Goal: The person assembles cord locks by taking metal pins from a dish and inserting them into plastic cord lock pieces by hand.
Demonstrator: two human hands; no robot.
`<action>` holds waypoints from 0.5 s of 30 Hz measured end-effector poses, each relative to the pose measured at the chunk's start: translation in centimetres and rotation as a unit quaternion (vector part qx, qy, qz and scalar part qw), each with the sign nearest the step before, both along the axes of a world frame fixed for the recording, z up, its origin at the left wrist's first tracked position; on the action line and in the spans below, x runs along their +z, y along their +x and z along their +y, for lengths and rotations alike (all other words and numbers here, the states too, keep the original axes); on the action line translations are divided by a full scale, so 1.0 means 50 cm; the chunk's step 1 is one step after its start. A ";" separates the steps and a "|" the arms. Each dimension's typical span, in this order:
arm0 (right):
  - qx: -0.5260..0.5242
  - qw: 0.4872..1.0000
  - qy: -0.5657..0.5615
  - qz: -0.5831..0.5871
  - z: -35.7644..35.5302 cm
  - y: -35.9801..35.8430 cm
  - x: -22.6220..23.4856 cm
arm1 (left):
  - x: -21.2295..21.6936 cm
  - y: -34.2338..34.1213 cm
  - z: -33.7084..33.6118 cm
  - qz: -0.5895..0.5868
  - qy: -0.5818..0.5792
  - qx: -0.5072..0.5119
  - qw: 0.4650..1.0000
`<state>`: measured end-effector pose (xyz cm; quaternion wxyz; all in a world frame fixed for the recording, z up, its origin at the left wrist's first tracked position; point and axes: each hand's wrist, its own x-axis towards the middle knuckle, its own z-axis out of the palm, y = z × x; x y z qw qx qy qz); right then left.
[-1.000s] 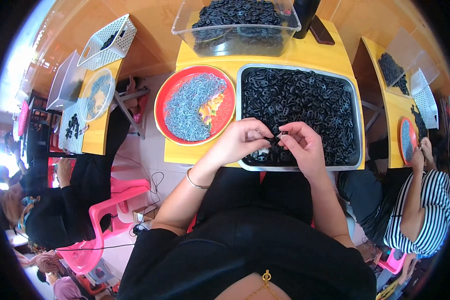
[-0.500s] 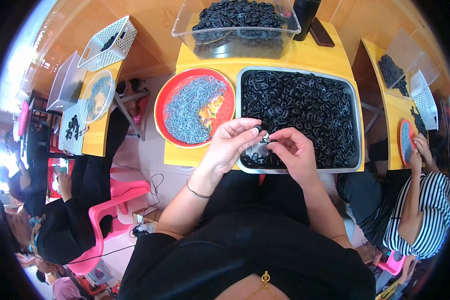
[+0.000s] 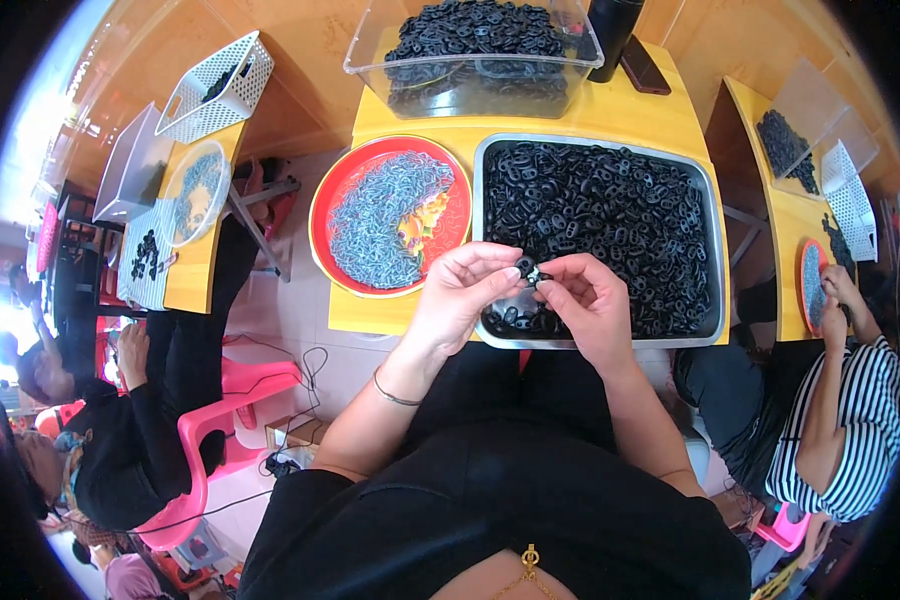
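head view | small black piece [image 3: 531, 273] pinched between fingertips of left hand [image 3: 460, 295] and right hand [image 3: 590, 305], just above near rim of metal tray [image 3: 715, 250] | long axis too small to tell | red plate [image 3: 322, 215] of grey bits left of tray | clear bin [image 3: 370, 60] beyond tray | no labels legible
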<state>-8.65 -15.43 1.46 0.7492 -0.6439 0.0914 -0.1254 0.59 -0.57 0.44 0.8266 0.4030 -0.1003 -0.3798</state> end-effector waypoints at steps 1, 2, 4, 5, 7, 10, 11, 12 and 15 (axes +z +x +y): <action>0.000 1.000 0.001 -0.001 0.002 0.001 0.002 | 0.000 -0.001 0.001 -0.013 0.004 0.003 1.000; -0.001 1.000 0.002 -0.002 0.003 0.001 0.003 | 0.000 -0.001 0.001 -0.025 0.007 0.005 1.000; -0.004 1.000 0.004 0.000 0.003 0.002 0.002 | -0.001 -0.003 0.000 -0.029 0.007 0.008 1.000; -0.007 1.000 0.006 0.003 0.003 0.003 0.002 | -0.002 -0.004 0.000 -0.032 0.008 0.012 0.999; -0.008 1.000 0.003 0.007 0.003 0.004 0.003 | -0.004 -0.005 0.001 -0.040 0.010 0.016 0.999; -0.005 1.000 0.004 0.011 0.004 0.004 0.004 | -0.006 -0.008 0.002 -0.052 0.012 0.023 0.998; -0.002 1.000 0.008 0.012 0.004 0.005 0.005 | -0.007 -0.008 0.002 -0.056 0.012 0.025 0.998; -0.002 1.000 0.008 0.012 0.005 0.005 0.004 | -0.008 -0.008 0.003 -0.056 0.012 0.025 0.998; 0.000 1.000 0.018 0.011 0.005 0.007 0.004 | -0.011 -0.006 0.004 -0.065 0.017 0.029 0.997</action>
